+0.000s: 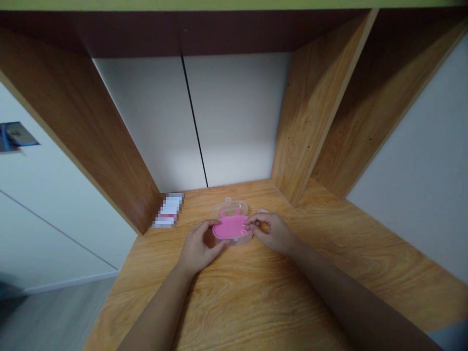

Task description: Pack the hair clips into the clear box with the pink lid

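A small oval clear plastic box [239, 241] rests on the wooden desk, its clear hinged lid [230, 208] tipped back behind it. A flat pink insert [230, 227] covers the box's opening, with a small pale ring-like outline near its right end. My left hand [199, 247] is around the box's left end, thumb along the front and fingers at the back edge. At the right end, the thumb and fingers of my right hand [272, 231] pinch together at the pink insert's edge. What lies beneath the insert is hidden.
A blurred white card or packet [168, 210] lies at the desk's back left. Wooden uprights [310, 112] stand on both sides, a white back panel [234, 117] closes the rear, and a dark shelf [183, 31] hangs overhead. The desk's left edge drops to a grey floor [69, 312].
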A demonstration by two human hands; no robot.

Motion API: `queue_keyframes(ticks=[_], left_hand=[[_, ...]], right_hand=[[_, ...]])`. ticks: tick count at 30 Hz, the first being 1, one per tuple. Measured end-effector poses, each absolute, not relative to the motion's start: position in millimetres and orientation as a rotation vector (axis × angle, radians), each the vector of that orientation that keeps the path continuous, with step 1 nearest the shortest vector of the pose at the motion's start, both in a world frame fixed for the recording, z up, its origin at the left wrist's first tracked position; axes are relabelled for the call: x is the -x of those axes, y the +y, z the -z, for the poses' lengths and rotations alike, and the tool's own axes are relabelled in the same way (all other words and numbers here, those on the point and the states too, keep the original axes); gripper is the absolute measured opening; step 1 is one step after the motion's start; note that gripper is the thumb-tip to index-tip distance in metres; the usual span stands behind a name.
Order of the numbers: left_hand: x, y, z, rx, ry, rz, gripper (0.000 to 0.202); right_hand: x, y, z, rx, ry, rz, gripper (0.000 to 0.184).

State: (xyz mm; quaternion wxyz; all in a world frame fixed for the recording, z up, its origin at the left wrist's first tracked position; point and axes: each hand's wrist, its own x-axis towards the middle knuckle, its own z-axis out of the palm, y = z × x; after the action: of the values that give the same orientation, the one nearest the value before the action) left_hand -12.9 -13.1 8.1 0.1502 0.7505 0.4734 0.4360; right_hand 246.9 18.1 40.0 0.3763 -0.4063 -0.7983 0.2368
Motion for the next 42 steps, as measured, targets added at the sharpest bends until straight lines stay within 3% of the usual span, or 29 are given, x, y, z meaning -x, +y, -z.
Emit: queue_keyframes(ticks=[5, 12, 22, 29, 42], left_hand=[[14.4, -12.6, -7.2, -2.157, 1.369, -1.229, 0.044], [14.1, -12.6, -7.4, -2.153, 1.374, -1.223, 0.043], [13.9, -13.9, -9.9, -2.148, 1.378, -1.214, 0.043], [14.9, -12.6, -7.4, -2.163, 1.38, -1.214, 0.042], [14.9, -12.3, -7.2, -2.161, 1.373, -1.232, 0.043]], right_hand=[[-267.0, 34.2, -46.8, 1.144, -1.921, -0.469, 0.02], [-325.7, 66.1, -44.6, 1.727, -2.19, -0.212, 0.017], [-336.8, 71.9, -36.4, 1.68, -2.278, -0.429, 0.016], [-343.0, 57.1, -47.8, 1.667, -2.369, -0.932, 0.03], [-341.5, 52.0, -50.7, 1.77, -2.475, -0.864, 0.019]])
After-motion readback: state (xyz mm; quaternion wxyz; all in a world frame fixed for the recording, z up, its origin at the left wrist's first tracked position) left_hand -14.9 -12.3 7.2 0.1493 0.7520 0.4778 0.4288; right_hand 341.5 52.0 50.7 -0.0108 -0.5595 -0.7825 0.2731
